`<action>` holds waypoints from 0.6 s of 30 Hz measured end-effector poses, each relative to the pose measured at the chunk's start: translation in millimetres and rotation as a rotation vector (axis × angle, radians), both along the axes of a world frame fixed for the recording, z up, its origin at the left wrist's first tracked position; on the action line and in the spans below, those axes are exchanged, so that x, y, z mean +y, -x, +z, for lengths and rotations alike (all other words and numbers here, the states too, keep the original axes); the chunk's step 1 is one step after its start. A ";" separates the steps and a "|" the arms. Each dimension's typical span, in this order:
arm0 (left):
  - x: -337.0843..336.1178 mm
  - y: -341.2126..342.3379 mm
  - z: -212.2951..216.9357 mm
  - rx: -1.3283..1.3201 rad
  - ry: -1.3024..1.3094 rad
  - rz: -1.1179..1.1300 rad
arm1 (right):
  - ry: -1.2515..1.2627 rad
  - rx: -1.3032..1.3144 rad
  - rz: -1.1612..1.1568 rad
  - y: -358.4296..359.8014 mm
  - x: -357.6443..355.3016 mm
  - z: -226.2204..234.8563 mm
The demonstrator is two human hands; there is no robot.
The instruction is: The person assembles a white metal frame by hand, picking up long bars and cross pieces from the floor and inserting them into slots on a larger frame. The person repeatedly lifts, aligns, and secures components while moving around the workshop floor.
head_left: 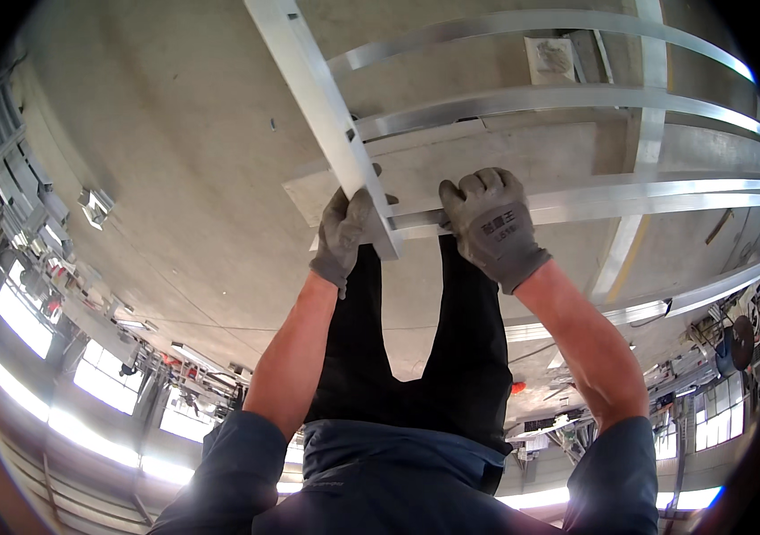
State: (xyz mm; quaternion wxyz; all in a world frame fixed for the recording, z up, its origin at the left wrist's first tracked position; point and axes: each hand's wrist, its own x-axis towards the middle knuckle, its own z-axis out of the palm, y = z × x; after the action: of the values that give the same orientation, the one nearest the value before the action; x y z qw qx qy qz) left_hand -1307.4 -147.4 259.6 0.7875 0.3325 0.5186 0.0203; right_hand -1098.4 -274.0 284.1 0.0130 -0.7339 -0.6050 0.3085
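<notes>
Both my hands wear grey work gloves. My left hand (pixel 342 234) is closed around the lower end of a long pale metal profile (pixel 313 89), which slants up toward the upper left and has small slots in its side. My right hand (pixel 490 223) is closed on a silvery metal rail (pixel 639 192) near its left end, thumb side toward the slanting profile. The rail runs off to the right and meets or nearly meets the profile between my hands; the exact contact cannot be made out. Whether my right fingers also hold something small is hidden.
More parallel rails (pixel 532 98) lie farther off, meeting the slanting profile, with a crossbar (pixel 652 134) running across them at the right. Beneath is a flat grey board (pixel 523 147) on the concrete floor (pixel 175 134). A small metal piece (pixel 95 207) lies left; stacked profiles (pixel 19 178) stand beyond.
</notes>
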 end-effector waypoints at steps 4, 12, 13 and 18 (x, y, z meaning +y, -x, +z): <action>-4.4 -12.2 3.0 0.140 -0.020 -0.043 | 0.019 0.053 -0.025 9.2 2.0 -8.8; -9.2 6.6 -8.3 0.087 -0.082 0.000 | 0.048 0.089 -0.049 -54.0 -36.2 -2.0; -7.3 0.4 -5.0 0.105 -0.086 -0.018 | 0.085 -0.008 -0.004 -80.6 -56.4 -9.5; -6.6 4.6 -10.5 0.074 -0.008 0.036 | 0.242 -0.099 -0.036 -129.5 -68.5 6.4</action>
State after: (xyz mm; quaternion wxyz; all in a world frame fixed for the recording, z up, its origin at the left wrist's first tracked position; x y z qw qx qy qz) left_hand -1312.0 -154.0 249.0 0.7658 0.3268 0.5533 0.0240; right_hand -968.9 -342.5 290.5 -0.0996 -0.7553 -0.5499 0.3424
